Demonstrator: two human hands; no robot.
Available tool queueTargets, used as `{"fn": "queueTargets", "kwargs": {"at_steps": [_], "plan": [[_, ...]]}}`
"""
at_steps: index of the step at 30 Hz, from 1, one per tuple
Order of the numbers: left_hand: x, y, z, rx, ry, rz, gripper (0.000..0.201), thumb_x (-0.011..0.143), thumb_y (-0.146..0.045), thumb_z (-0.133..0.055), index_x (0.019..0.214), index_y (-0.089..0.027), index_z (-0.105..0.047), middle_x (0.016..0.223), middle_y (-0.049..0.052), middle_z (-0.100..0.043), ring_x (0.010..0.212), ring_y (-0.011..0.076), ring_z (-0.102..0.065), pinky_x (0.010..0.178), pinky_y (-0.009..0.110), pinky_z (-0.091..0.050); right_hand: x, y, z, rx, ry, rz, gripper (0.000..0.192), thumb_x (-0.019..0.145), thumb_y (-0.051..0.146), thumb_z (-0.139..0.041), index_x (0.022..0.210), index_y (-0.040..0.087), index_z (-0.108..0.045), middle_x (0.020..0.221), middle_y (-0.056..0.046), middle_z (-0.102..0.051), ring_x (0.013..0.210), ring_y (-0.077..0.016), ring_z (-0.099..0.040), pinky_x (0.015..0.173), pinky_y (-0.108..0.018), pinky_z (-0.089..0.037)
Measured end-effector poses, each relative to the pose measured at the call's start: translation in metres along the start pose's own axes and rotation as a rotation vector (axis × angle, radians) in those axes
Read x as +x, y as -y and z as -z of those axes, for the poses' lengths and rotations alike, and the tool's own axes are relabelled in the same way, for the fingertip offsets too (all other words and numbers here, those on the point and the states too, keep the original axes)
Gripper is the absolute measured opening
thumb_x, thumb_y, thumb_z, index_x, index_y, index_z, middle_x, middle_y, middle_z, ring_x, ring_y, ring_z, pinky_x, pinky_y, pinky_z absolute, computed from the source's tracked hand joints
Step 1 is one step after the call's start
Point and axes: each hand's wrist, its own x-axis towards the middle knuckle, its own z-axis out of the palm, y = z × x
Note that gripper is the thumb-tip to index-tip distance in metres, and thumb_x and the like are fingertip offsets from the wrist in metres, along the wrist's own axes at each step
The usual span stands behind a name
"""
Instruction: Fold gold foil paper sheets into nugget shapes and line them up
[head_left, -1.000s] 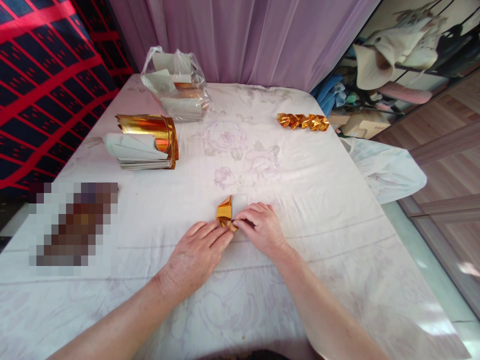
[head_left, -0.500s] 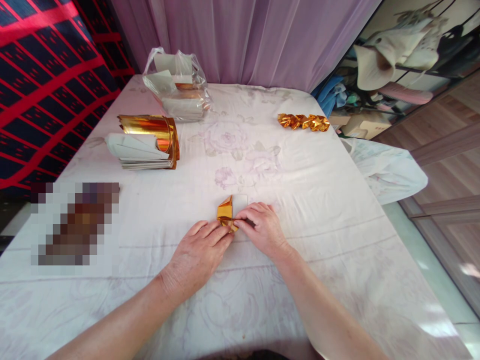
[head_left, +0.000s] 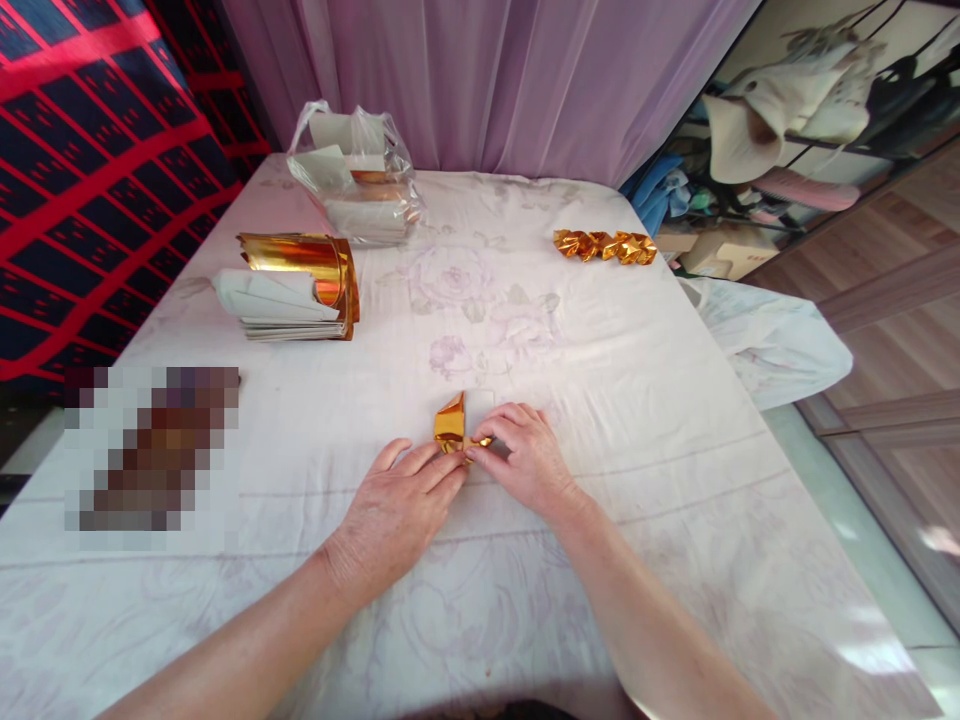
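A small folded gold foil paper (head_left: 451, 428) lies on the white flowered tablecloth (head_left: 615, 380), near the front middle. My left hand (head_left: 394, 505) lies flat with its fingertips pressing the paper's near edge. My right hand (head_left: 521, 457) pinches the paper's right corner between thumb and fingers, and a gold flap shows by the fingertips. Part of the paper is hidden under my fingers.
A stack of gold and white sheets (head_left: 292, 290) curls up at the left. Behind it stands a clear plastic bag of more sheets (head_left: 360, 180). A row of folded gold pieces (head_left: 606, 245) lies at the far right. A blurred patch (head_left: 150, 450) covers the left front.
My right fingers have lifted a small gold flap at the paper's right corner. Both hands stay in nearly the same place.
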Motion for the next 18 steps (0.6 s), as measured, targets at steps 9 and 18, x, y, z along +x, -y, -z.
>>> {"fn": "queueTargets", "kwargs": {"at_steps": [9,18], "plan": [[0.0,0.0,0.0,-0.019,-0.004,0.004,0.027,0.095,-0.018,-0.046,0.115,-0.022,-0.064,0.116,0.001,-0.071,0.104,0.0187,-0.061,0.097,0.042,-0.034,0.001,-0.007,0.003,-0.036,-0.023,-0.047,0.01,0.081,0.026,-0.076,0.083,0.025,-0.067,0.094,-0.001,-0.067,0.092,-0.0211,-0.059,0.079,-0.034,-0.036],[-0.001,0.0,-0.002,-0.013,-0.014,-0.002,0.027,0.094,-0.016,-0.046,0.114,-0.022,-0.064,0.118,0.001,-0.07,0.105,0.0188,-0.06,0.096,0.041,-0.033,0.002,-0.018,0.007,-0.02,-0.028,-0.068,0.006,0.084,0.02,-0.069,0.081,0.025,-0.066,0.092,-0.001,-0.068,0.092,-0.021,-0.059,0.08,-0.034,-0.037]]}}
